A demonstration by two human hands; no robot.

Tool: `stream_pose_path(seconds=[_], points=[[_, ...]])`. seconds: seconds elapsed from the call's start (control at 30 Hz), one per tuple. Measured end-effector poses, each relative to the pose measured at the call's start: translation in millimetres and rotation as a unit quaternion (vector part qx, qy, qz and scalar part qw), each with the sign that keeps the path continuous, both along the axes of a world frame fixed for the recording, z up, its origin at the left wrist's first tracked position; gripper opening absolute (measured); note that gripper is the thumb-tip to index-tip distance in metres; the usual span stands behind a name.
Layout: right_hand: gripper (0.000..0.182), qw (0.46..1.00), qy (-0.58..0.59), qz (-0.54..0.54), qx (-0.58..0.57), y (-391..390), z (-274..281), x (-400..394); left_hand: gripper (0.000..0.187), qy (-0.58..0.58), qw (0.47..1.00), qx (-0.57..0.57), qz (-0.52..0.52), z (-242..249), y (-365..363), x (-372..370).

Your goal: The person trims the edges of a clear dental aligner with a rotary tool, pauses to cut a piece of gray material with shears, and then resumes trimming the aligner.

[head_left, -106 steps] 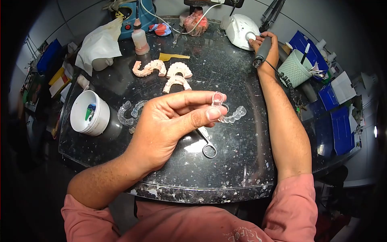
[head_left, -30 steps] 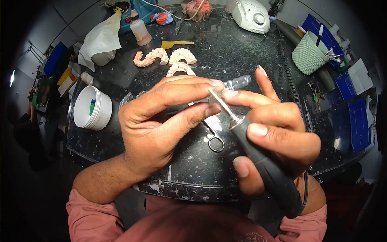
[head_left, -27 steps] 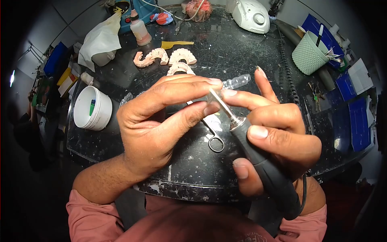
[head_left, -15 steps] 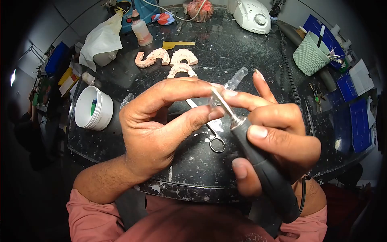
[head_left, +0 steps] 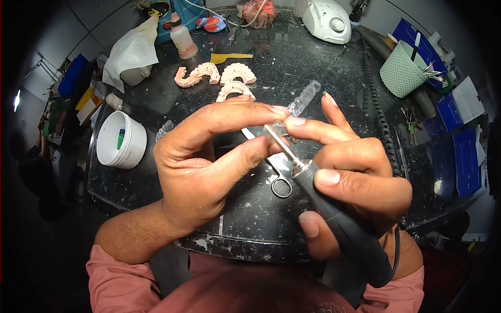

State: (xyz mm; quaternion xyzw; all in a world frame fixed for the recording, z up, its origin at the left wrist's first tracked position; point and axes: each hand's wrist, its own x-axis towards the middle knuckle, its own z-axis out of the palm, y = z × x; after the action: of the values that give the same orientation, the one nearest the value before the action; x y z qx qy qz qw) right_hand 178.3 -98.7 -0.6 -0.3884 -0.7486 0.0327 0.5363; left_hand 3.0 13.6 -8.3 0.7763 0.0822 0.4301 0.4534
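Observation:
Between its thumb and index finger, my left hand (head_left: 203, 156) pinches a clear dental aligner (head_left: 304, 99), whose toothed end sticks out up and to the right. My right hand (head_left: 360, 177) grips a black rotary handpiece (head_left: 339, 214) with a cord at its lower end. The handpiece's slim metal bit (head_left: 281, 142) lies at the near part of the aligner, by my left fingertips; exact contact is hard to make out. My right index finger rests against the aligner. Partly hidden below my hands are scissors (head_left: 282, 187) on the dark table (head_left: 250, 219).
Pink dental models (head_left: 237, 74) lie beyond my hands. A white tub (head_left: 136, 143) and another clear piece (head_left: 165, 128) are on the left. Farther back stand a bottle (head_left: 183, 43) and a white control unit (head_left: 327, 22); a pale green basket (head_left: 402, 75) of tools is at right.
The handpiece and my right hand have shifted slightly left, with the bit tip lower. The aligner's free end has turned a little upward. My left hand has barely moved.

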Motion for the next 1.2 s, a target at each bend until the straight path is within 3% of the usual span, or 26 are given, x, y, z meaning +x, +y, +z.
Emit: stream_pose_path(seconds=[0.73,0.83,0.9,0.97,1.03,1.2], points=[[0.043,1.000,-0.002,0.005,0.003,2,-2,-2,0.031,0.016,0.999,-0.029,0.013,3,-3,-2],[0.044,0.997,-0.054,-0.044,-0.024,-2,8,1,0.030,-0.003,0.996,-0.090,0.005,5,-8,2],[0.045,0.995,-0.073,-0.062,-0.036,-4,12,8,0.030,-0.048,0.978,-0.204,-0.001,8,-14,6],[0.045,0.996,-0.059,-0.055,-0.037,-3,11,8,0.031,-0.070,0.972,-0.222,-0.007,7,-14,7],[0.045,0.996,-0.056,-0.043,-0.049,-3,12,6,0.031,-0.075,0.942,-0.326,-0.030,10,-16,6],[0.045,0.998,-0.029,-0.022,-0.043,0,6,4,0.030,-0.089,0.925,-0.365,-0.063,12,-16,5]])
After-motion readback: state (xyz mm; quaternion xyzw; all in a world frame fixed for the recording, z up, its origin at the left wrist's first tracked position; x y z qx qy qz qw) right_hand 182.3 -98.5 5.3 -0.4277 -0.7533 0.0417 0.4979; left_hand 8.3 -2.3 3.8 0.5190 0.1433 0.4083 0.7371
